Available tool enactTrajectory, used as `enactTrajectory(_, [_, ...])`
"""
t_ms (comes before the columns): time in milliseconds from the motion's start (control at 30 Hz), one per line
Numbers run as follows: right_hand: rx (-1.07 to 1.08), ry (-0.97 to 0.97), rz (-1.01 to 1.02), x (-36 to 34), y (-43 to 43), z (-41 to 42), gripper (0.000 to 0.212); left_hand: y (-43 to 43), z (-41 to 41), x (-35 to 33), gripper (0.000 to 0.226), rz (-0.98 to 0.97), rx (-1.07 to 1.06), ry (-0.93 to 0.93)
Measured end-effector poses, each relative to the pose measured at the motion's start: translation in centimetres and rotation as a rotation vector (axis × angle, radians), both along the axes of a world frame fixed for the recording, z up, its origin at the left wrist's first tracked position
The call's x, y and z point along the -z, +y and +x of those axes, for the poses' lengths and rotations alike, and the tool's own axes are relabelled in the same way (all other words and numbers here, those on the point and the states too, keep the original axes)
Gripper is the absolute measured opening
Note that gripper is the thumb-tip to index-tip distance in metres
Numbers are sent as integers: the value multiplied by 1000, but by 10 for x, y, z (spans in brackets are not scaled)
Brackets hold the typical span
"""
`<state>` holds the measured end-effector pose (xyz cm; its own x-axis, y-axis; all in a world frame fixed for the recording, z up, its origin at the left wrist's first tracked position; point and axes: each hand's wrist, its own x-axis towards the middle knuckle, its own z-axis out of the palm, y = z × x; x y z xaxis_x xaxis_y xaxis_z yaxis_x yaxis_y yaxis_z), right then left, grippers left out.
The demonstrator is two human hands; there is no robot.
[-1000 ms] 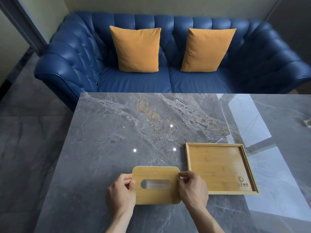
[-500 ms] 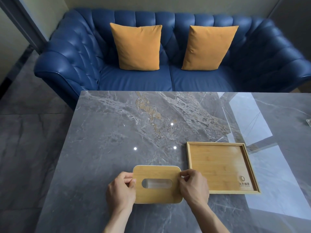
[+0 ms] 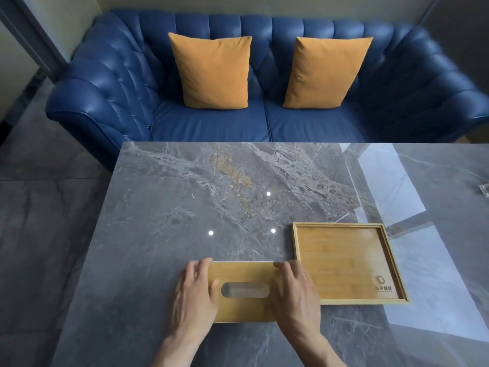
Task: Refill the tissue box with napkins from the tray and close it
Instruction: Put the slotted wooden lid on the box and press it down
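Note:
The tissue box (image 3: 244, 271) stands near the table's front edge. Its bamboo lid is on, with an oval slot in the middle, and a thin white rim shows along the far side. Something pale shows through the slot. My left hand (image 3: 194, 295) lies flat over the lid's left end, fingers spread toward the far corner. My right hand (image 3: 295, 292) lies flat over the right end in the same way. The bamboo tray (image 3: 344, 260) sits just right of the box, touching or nearly touching it, and holds no napkins.
The grey marble table (image 3: 185, 207) stretches away from me, glossy with light reflections on the right. A small clear object (image 3: 485, 192) sits at the far right edge. A blue sofa (image 3: 211, 123) with two orange cushions (image 3: 214, 72) stands behind the table.
Both hands have gone from pinching the box's sides with curled fingers to lying flat on the lid with fingers stretched out. The box and the tray have stayed in place.

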<state>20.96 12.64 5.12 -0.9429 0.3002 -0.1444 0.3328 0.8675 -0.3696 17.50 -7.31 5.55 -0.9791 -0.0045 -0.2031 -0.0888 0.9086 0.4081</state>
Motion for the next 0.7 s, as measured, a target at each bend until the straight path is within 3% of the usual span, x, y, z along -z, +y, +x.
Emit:
enactTrajectory(100, [-129,78,26,11,-4,-3,46,4,-4,16,50,-70,116,62])
enactTrajectory(233, [-179,29,27,27,-7,-8,52,4,-5,36,57,-110,247,24])
enactTrajectory(433, [-161,-12,3,35,-6,-8,54,4,-3,43,56,-37,205,3])
enactTrajectory(700, [-147,-81,18,32,-7,-11,51,8,-2,41,56,-79,160,-40])
